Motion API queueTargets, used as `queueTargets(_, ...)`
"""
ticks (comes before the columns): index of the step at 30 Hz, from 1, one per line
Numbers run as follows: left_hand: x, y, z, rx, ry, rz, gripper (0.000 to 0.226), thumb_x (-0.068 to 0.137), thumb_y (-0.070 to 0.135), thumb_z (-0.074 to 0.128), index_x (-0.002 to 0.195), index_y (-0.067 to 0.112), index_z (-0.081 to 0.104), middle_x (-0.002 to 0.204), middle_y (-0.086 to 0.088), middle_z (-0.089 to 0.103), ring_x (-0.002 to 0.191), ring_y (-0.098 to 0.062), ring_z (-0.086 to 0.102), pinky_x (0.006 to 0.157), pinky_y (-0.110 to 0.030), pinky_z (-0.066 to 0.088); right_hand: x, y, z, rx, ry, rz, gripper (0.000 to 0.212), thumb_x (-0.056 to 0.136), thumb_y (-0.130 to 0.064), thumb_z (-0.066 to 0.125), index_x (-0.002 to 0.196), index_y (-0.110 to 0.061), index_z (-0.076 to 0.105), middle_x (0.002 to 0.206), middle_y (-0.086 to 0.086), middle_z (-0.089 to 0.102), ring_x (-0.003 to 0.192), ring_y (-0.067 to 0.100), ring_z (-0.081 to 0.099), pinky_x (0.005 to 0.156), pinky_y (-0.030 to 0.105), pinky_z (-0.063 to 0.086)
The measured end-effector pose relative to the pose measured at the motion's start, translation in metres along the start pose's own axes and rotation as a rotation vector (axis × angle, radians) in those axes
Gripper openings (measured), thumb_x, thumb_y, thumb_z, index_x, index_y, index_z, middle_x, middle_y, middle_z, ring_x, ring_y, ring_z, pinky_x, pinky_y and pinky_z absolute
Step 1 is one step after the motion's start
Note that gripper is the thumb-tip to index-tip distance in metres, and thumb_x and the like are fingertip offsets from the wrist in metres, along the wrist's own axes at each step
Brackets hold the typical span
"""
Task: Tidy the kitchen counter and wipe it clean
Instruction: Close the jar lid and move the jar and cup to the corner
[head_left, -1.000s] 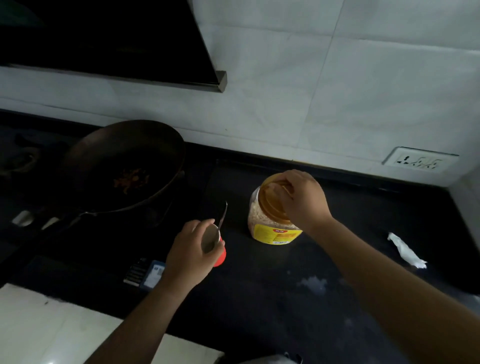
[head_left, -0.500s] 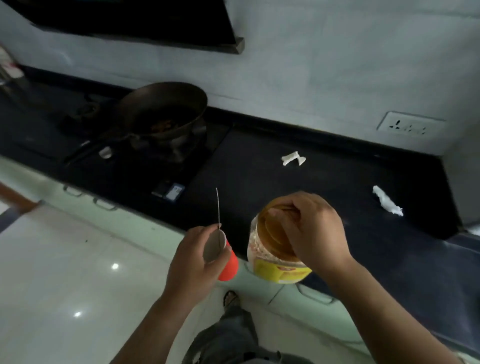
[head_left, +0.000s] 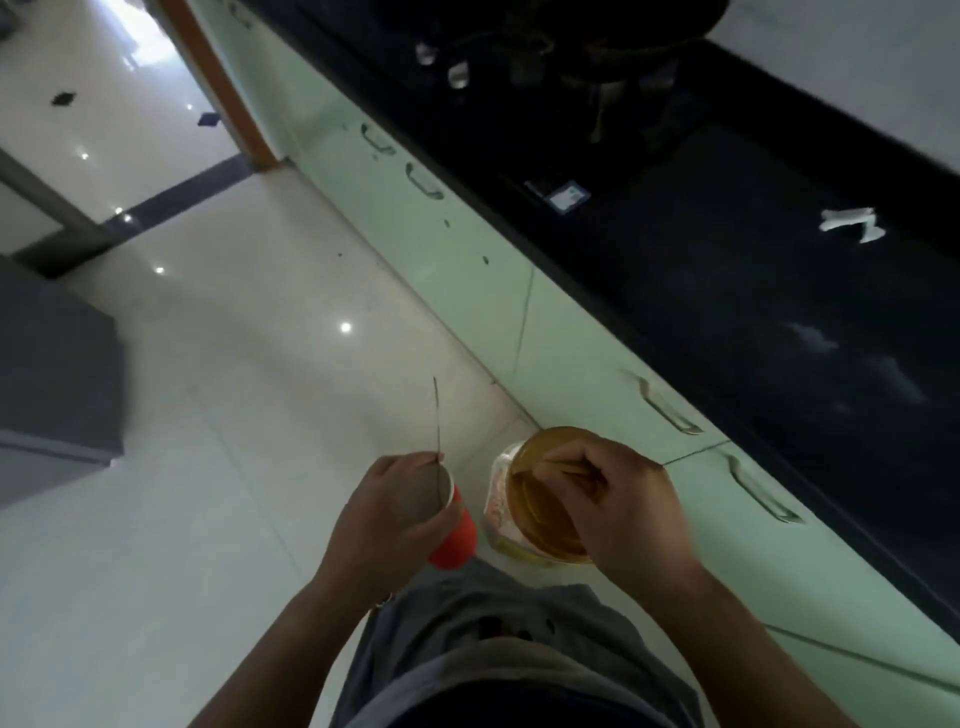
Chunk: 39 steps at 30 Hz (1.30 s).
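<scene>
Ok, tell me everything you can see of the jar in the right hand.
The jar looks like clear plastic with pale grainy contents, an amber lid and a yellow label low on its side. It hangs over the floor, beside the green cabinet fronts. The right hand grips its lid from above; nothing else touches it.

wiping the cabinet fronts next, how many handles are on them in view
4: a far handle, a second handle just beside it, a third handle beyond the jar, a fourth handle beside the right hand. Others may lie outside the frame.
</scene>
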<state>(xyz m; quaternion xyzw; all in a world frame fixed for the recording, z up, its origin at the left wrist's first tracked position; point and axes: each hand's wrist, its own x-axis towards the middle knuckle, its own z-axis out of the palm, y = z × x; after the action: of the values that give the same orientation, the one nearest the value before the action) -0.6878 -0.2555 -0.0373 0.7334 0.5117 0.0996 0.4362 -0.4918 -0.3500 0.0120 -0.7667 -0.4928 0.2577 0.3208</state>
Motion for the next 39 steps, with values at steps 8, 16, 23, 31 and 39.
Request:
queueTargets(8,0.028,-0.074,-0.096,-0.06,0.137,-0.113,0.06,0.072,0.038,0.073,0.127,0.029,0.049,0.125,0.005,0.046,0.104,-0.013,0.049,0.085,-0.03,0.049,0.081,-0.066,0.094,-0.101,-0.205,-0.016,0.006,0.084,-0.035,0.062,0.08,-0.033,0.057,0.081,-0.014,0.062,0.077,0.003,0.056,0.066,0.018,0.044)
queueTargets(16,0.067,-0.149,-0.237,0.049,0.251,-0.117,0.064,0.072,0.04,0.074,0.129,0.032,0.046,0.131,0.001,0.046,0.101,-0.012,0.047,0.075,-0.016,0.044,0.177,-0.153,0.191,0.082,-0.223,-0.07,0.009,0.082,-0.027,0.065,0.082,-0.032,0.057,0.087,-0.016,0.062,0.083,0.002,0.054,0.068,0.014,0.041)
queueTargets(23,0.109,-0.173,-0.306,0.009,0.371,-0.131,0.062,0.07,0.04,0.075,0.125,0.028,0.049,0.126,0.002,0.05,0.103,-0.012,0.049,0.074,-0.014,0.042,0.255,-0.211,0.238,0.129,-0.248,-0.198,0.013,0.078,-0.038,0.057,0.087,-0.029,0.056,0.086,-0.018,0.06,0.083,0.001,0.056,0.068,0.014,0.043)
queueTargets(31,0.221,-0.192,-0.356,-0.01,0.367,-0.162,0.063,0.07,0.043,0.075,0.125,0.029,0.05,0.124,0.003,0.051,0.101,-0.01,0.049,0.074,-0.013,0.043,0.381,-0.239,0.283,0.03,-0.301,-0.24,0.008,0.082,-0.025,0.066,0.083,-0.026,0.058,0.077,-0.017,0.06,0.076,-0.002,0.054,0.061,0.012,0.038)
queueTargets(39,0.381,-0.176,-0.449,0.044,0.325,-0.108,0.068,0.066,0.049,0.074,0.126,0.026,0.051,0.127,-0.002,0.052,0.104,-0.015,0.051,0.079,-0.022,0.048,0.539,-0.293,0.297,0.065,-0.402,-0.275,0.008,0.082,-0.027,0.065,0.086,-0.025,0.059,0.077,-0.022,0.056,0.077,-0.005,0.055,0.066,0.007,0.042)
